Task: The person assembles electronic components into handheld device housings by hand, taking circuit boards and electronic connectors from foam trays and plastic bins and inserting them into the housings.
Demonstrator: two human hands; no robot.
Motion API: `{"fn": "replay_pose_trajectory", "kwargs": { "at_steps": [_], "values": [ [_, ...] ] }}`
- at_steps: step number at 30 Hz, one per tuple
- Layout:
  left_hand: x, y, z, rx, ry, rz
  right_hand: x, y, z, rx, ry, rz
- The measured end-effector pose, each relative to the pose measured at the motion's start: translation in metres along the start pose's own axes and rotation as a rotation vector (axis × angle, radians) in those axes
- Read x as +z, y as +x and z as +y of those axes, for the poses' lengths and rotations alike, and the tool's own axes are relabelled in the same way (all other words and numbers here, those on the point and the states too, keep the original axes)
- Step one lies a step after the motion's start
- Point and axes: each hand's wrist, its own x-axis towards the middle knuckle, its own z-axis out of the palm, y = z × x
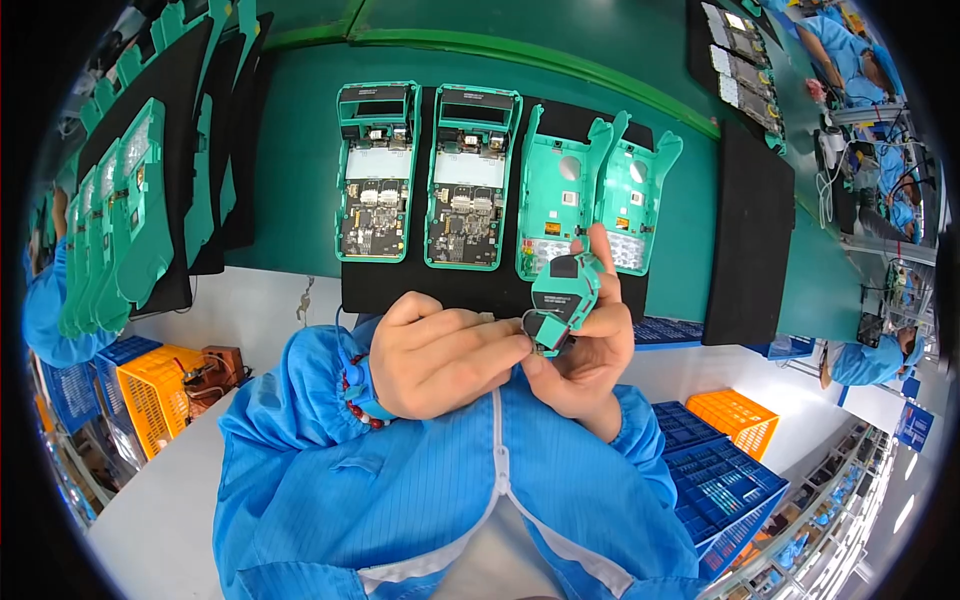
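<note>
In front of my chest, my right hand (592, 355) grips a small green plastic housing piece (583, 300) with a dark panel on its face. The index finger points up behind the piece. My left hand (440, 355) reaches across from the left, its fingers together and their tips closed on the piece's lower end. A thin pale wire loops there; what lies under the fingertips is hidden. Just beyond, a black mat (440, 290) carries two green device housings (375, 180) (465, 185) fitted with circuit boards, and two green shells (565, 185) (632, 200) to their right.
More green shells (140, 200) lie on black mats at the left. Circuit boards (740, 70) lie at the far right, near another black mat (750, 235). Orange (735, 420) and blue crates (720, 480) stand low at the right. Co-workers in blue sit on both sides.
</note>
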Motion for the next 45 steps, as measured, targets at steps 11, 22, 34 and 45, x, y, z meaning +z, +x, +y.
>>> {"fn": "replay_pose_trajectory", "kwargs": {
  "at_steps": [11, 22, 34, 45],
  "values": [
    [-0.014, 0.035, -0.001, -0.936, -1.095, 0.001, -0.037, 0.022, -0.012, -0.181, -0.208, 0.007],
    [0.045, 0.026, -0.016, -0.178, 0.246, -0.399, -0.087, 0.066, -0.051, 0.099, -0.336, 0.256],
    [0.054, -0.018, -0.028, -0.052, 0.176, -0.134, -0.071, 0.136, -0.034, -0.173, -1.096, -0.403],
    [0.068, -0.001, -0.033, -0.049, 0.193, -0.216, -0.08, 0.153, 0.014, -0.224, -1.038, -0.544]
  ]
}}
